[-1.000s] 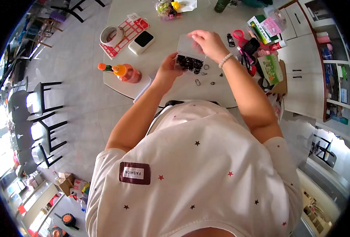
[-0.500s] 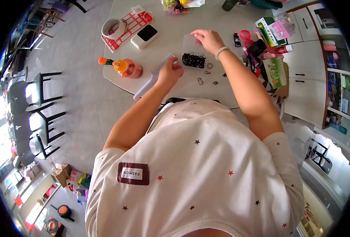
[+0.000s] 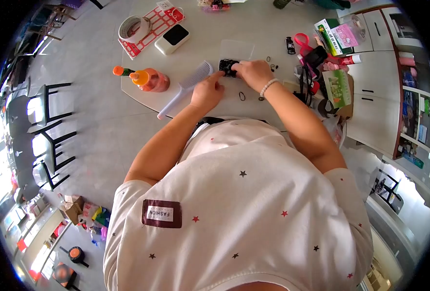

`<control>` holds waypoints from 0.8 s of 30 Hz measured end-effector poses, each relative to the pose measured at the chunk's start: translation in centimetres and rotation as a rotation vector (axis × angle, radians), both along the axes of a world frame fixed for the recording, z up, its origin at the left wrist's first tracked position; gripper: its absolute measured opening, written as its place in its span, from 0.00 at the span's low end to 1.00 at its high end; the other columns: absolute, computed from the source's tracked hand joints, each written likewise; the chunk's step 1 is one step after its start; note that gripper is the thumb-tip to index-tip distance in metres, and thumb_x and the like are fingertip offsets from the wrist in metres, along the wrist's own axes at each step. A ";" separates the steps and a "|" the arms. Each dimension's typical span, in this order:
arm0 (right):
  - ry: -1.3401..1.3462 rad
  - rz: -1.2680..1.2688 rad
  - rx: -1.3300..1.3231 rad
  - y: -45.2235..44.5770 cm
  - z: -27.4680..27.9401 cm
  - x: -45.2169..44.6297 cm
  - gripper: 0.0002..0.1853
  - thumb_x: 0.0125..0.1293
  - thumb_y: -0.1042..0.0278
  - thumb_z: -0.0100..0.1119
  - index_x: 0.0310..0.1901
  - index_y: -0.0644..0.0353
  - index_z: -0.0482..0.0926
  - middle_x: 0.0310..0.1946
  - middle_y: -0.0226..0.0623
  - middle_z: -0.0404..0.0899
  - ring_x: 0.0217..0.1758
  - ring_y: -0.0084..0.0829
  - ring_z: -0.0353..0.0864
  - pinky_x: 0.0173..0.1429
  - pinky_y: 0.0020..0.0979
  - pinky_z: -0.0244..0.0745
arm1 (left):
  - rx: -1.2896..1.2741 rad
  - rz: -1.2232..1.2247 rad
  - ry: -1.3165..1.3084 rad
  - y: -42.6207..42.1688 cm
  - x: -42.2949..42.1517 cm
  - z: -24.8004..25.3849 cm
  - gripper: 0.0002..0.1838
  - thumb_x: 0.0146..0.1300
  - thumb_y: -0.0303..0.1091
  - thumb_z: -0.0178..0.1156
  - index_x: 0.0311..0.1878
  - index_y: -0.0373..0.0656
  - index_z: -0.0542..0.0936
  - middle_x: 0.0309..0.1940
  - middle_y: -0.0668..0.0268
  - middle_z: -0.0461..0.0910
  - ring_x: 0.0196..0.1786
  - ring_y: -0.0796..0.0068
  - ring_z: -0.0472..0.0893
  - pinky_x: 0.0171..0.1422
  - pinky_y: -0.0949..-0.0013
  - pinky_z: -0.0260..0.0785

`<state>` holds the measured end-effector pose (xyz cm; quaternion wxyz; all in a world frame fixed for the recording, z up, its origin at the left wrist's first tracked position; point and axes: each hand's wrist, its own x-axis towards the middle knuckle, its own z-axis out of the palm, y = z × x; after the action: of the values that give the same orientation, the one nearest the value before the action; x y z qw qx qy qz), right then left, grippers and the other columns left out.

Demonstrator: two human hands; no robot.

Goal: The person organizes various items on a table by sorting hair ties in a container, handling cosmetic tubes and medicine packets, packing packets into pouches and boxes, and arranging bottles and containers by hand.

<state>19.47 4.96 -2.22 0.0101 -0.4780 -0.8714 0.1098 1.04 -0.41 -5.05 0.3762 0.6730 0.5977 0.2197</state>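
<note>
A clear box with its lid folded back holds black hair ties [image 3: 228,67] on the table. My right hand [image 3: 253,73] has its fingertips down in the box; whether they grip a tie is too small to tell. At the box's left edge is my left hand [image 3: 208,92], its index finger stretched to the box and the other fingers curled. A pale comb [image 3: 181,87] lies left of my left hand. Several loose ties, among them a black loop [image 3: 242,96], rest on the table right of and below the box.
At the left are a bottle with an orange cap [image 3: 153,80], a tape roll [image 3: 134,30], a red patterned sheet [image 3: 162,22] and a white device [image 3: 172,39]. Boxes, a green packet [image 3: 337,88], pink scissors handles and cables crowd the table's right side.
My right hand has moved down from the lid into the box. My left hand let go of the box, drew away, then came back to its edge.
</note>
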 end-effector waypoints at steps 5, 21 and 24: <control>0.242 -0.153 -0.054 0.7 -1.1 0.2 0.10 0.60 0.58 0.55 0.38 0.51 0.81 0.31 0.35 0.82 0.35 0.40 0.81 0.40 0.41 0.75 | 0.044 -0.003 -0.005 0.0 -0.3 -0.3 0.21 0.56 0.31 0.55 0.55 0.47 0.75 0.29 0.56 0.80 0.34 0.61 0.80 0.42 0.63 0.71; 0.923 -0.578 -0.723 1.4 -1.4 2.0 0.13 0.64 0.60 0.57 0.38 0.62 0.83 0.19 0.24 0.73 0.19 0.15 0.63 0.24 0.23 0.61 | 0.011 -0.151 0.418 3.9 2.5 2.3 0.11 0.58 0.39 0.54 0.38 0.47 0.82 0.36 0.56 0.81 0.40 0.52 0.80 0.43 0.56 0.72; 0.884 -0.579 -0.690 1.6 -2.5 2.4 0.13 0.62 0.59 0.58 0.39 0.61 0.82 0.21 0.26 0.76 0.21 0.18 0.69 0.27 0.25 0.65 | -0.062 -0.167 0.504 5.2 3.3 2.6 0.11 0.57 0.39 0.54 0.37 0.46 0.82 0.37 0.57 0.81 0.41 0.53 0.80 0.43 0.56 0.73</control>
<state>21.89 6.58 -4.73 0.2437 -0.5798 -0.5347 0.5644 4.30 4.75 -2.46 0.2528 0.7416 0.6214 -0.0051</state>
